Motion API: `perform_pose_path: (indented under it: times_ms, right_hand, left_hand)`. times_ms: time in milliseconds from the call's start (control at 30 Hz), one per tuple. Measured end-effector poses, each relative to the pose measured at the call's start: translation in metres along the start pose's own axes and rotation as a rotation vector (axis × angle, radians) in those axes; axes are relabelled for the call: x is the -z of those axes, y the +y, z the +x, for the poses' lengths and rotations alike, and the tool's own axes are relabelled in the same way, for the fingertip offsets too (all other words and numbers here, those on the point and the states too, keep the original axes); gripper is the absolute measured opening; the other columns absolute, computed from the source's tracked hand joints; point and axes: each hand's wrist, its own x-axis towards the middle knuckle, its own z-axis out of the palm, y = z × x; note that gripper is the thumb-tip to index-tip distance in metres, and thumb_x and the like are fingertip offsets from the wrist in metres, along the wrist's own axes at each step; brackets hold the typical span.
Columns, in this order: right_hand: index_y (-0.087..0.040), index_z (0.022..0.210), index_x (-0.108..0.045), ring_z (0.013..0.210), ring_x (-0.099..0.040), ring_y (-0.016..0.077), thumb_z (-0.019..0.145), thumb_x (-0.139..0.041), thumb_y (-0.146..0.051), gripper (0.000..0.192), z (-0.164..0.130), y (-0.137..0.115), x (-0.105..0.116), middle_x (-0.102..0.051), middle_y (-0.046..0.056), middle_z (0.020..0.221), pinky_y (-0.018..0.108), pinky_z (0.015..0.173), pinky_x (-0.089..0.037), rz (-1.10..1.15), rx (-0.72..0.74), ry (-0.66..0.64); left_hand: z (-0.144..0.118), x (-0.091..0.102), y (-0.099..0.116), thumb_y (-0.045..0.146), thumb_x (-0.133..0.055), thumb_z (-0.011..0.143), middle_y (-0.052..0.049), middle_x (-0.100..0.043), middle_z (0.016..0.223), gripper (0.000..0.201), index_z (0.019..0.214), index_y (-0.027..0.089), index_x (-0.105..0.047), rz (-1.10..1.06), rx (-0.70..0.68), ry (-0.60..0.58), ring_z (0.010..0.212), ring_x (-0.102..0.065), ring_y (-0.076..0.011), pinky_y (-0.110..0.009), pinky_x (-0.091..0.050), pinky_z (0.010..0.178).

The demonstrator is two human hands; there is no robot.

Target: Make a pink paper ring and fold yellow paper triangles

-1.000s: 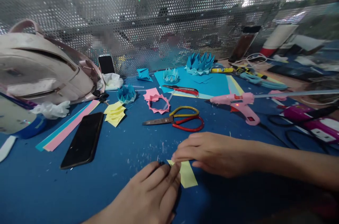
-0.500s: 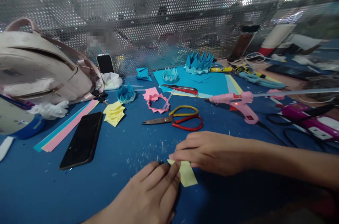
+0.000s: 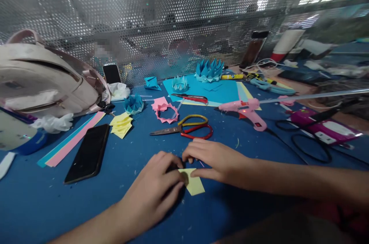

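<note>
A small piece of folded yellow paper [image 3: 196, 185] lies on the blue table between my hands. My left hand [image 3: 155, 187] is closed at its left edge, with thumb and curled fingers against the paper. On the other side, my right hand [image 3: 215, 159] has its thumb on the paper's upper part and its fingers bent over the far edge. Beyond them lie scissors [image 3: 166, 130] with one yellow and one red handle. A ring of folded pink paper [image 3: 167, 120] and a stack of folded yellow papers [image 3: 121, 125] are farther back.
A phone [image 3: 88, 154], paper strips [image 3: 76, 138] and a backpack [image 3: 49, 82] are on the left. A pink glue gun [image 3: 245, 109] and purple power strip [image 3: 319, 126] lie right. Behind are blue paper sheets [image 3: 225, 92], a red cutter [image 3: 197, 98] and a blue paper lotus [image 3: 209, 70].
My left hand has moved up, and its fingers have curled in at the paper's left edge. The right thumb has spread away from its fingers onto the paper. The view has shifted slightly.
</note>
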Motion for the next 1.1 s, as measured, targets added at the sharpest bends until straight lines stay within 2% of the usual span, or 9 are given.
perform_pose_path:
  times_ms: [100, 200, 333, 500, 633, 733, 933, 1100]
  right_hand:
    - [-0.018, 0.100, -0.063, 0.091, -0.060, 0.0182, 0.087, -0.072, -0.023, 0.017, 0.007, -0.005, 0.004, -0.066, 0.003, 0.097, 0.026, 0.075, -0.043, 0.046, -0.071, -0.069]
    - [-0.018, 0.094, -0.064, 0.083, -0.061, 0.0156, 0.085, -0.072, -0.016, 0.012, 0.012, -0.009, 0.008, -0.067, -0.001, 0.086, 0.024, 0.068, -0.041, 0.078, -0.134, -0.102]
    - [-0.017, 0.086, -0.067, 0.087, -0.062, 0.0162, 0.084, -0.070, -0.012, 0.006, 0.016, -0.008, 0.010, -0.068, 0.001, 0.086, 0.024, 0.070, -0.041, 0.034, -0.119, -0.056]
    - [-0.017, 0.083, -0.068, 0.085, -0.060, 0.0169, 0.083, -0.066, -0.010, 0.008, 0.018, -0.003, 0.006, -0.066, 0.001, 0.083, 0.026, 0.070, -0.040, -0.058, -0.046, 0.039]
    - [-0.018, 0.082, -0.067, 0.079, -0.058, 0.0146, 0.082, -0.064, -0.009, 0.010, 0.014, 0.005, -0.002, -0.065, -0.001, 0.080, 0.024, 0.067, -0.039, -0.073, 0.036, 0.115]
    - [-0.019, 0.086, -0.068, 0.078, -0.054, 0.0153, 0.089, -0.061, -0.014, 0.009, 0.010, 0.011, -0.005, -0.065, 0.000, 0.081, 0.026, 0.066, -0.036, -0.154, 0.153, 0.156]
    - [-0.018, 0.090, -0.065, 0.081, -0.047, 0.0174, 0.100, -0.051, -0.023, 0.018, 0.005, 0.016, -0.002, -0.065, 0.002, 0.091, 0.031, 0.065, -0.032, -0.331, 0.355, 0.169]
    - [-0.018, 0.083, -0.063, 0.078, -0.044, 0.0170, 0.102, -0.048, -0.024, 0.026, 0.005, 0.016, -0.003, -0.064, 0.002, 0.089, 0.032, 0.062, -0.029, -0.433, 0.417, 0.217]
  left_hand:
    - [0.010, -0.002, -0.004, 0.011, -0.053, 0.097, -0.003, -0.060, 0.102, 0.015, 0.090, 0.021, -0.062, -0.059, 0.090, 0.043, 0.096, -0.054, -0.0195, -0.033, -0.042, 0.084]
    - [0.016, -0.005, -0.009, 0.015, -0.066, 0.091, 0.000, -0.062, 0.096, 0.008, 0.090, 0.021, -0.062, -0.012, 0.168, 0.036, 0.092, -0.054, -0.0199, -0.033, -0.040, 0.082]
    - [0.017, -0.005, -0.011, 0.020, -0.068, 0.091, 0.001, -0.065, 0.088, 0.007, 0.090, 0.020, -0.061, 0.051, 0.222, 0.080, 0.084, -0.057, -0.0187, -0.032, -0.039, 0.077]
    - [0.020, -0.003, -0.012, 0.014, -0.067, 0.089, 0.004, -0.067, 0.085, 0.008, 0.086, 0.022, -0.065, 0.116, 0.213, 0.129, 0.083, -0.059, -0.0171, -0.032, -0.035, 0.075]
    - [0.020, -0.005, -0.012, 0.016, -0.068, 0.089, 0.003, -0.067, 0.083, 0.008, 0.083, 0.021, -0.066, 0.183, 0.185, 0.157, 0.081, -0.058, -0.0168, -0.033, -0.033, 0.072]
    - [0.019, -0.008, -0.013, 0.017, -0.064, 0.092, 0.002, -0.068, 0.084, 0.009, 0.084, 0.021, -0.066, 0.217, 0.147, 0.164, 0.079, -0.055, -0.0172, -0.034, -0.031, 0.072]
    - [0.014, -0.010, -0.016, 0.022, -0.054, 0.100, 0.001, -0.069, 0.084, 0.019, 0.086, 0.020, -0.066, 0.366, -0.034, 0.244, 0.076, -0.051, -0.0177, -0.036, -0.029, 0.070]
    - [0.000, -0.005, -0.014, 0.024, -0.047, 0.105, 0.002, -0.074, 0.093, 0.024, 0.098, 0.022, -0.070, 0.447, -0.139, 0.310, 0.079, -0.055, -0.0165, -0.036, -0.033, 0.075]
